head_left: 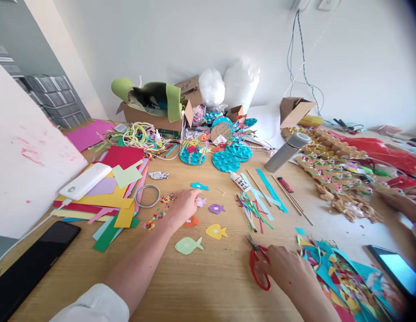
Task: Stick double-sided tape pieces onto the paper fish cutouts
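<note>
My left hand [184,208] is low over the table, its index finger stretched out to the tail of a blue paper fish [198,185]. A pale purple fish [201,202] lies by its fingertips, and an orange fish [192,221] is partly hidden under the hand. Nearby are a purple fish [216,208], a yellow fish [216,231] and a light green fish [188,245]; several carry a small white patch. My right hand [285,266] is closed around one handle of red-handled scissors [259,264], whose blades point away from me.
Confetti-like paper bits [164,201] and a tape roll [147,196] lie left of the fish. Thin paper strips [251,210], a glue bottle [239,181] and a grey flask [287,152] stand or lie to the right. Paper scraps [342,268] spread beside another person's hand [401,203].
</note>
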Available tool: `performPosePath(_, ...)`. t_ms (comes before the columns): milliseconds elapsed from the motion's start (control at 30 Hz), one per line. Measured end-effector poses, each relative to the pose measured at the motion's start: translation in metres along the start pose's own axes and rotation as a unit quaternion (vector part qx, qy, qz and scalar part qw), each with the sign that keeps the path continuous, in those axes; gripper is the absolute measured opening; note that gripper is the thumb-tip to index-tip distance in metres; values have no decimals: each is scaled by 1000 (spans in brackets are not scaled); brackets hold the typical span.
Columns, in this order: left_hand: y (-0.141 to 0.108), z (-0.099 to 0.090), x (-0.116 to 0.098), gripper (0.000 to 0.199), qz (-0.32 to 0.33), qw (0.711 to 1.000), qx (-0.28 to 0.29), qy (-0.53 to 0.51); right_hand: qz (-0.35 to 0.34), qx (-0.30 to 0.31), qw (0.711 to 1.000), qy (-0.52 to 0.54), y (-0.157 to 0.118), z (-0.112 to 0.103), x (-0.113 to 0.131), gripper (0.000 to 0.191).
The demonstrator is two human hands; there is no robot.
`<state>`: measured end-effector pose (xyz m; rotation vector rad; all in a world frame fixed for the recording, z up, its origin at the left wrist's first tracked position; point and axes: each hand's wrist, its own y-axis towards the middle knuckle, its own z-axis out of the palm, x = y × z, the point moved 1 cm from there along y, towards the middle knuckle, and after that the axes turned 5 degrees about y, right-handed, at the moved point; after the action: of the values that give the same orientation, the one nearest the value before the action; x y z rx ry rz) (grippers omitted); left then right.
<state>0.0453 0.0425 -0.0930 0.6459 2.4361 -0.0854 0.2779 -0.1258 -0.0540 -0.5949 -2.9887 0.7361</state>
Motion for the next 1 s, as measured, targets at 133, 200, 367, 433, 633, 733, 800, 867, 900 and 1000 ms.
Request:
performPosePath(133,-1,-2,0,35,22,999,-20,45,-13,-20,1000,-9,2,-1,-6,17)
performPosePath(200,0,-4,2,32,22,997,-31,63,-46,-74,996,0,3,-5,-2,27)
performPosePath(367,2,-13,4,32,16,995,-46,89,-215,-237,946,57,16,-9,27,37)
performPosePath(433,2,-17,4,33,14,994,-49,94,-253,-254,932,45,24,-5,40,48)
performPosePath(633,3,-25,3,31,18,993,-56,105,-253,-259,932,17,42,10,61,66)
performPosePath(733,2,-24,2,30,29,991,-59,116,-271,-249,930,18,47,10,70,64)
performPosePath(800,1,-22,2,29,38,991,-62,115,-280,-239,929,25,50,9,74,61)
performPosePath(867,0,-22,1,29,45,991,-66,103,-288,-234,928,36,54,8,77,57)
performPosePath(900,-1,-23,0,29,47,992,-68,96,-291,-234,927,43,55,7,77,56)
performPosePath(1000,-3,-28,-4,27,45,993,-70,80,-301,-240,922,54,58,4,79,49)
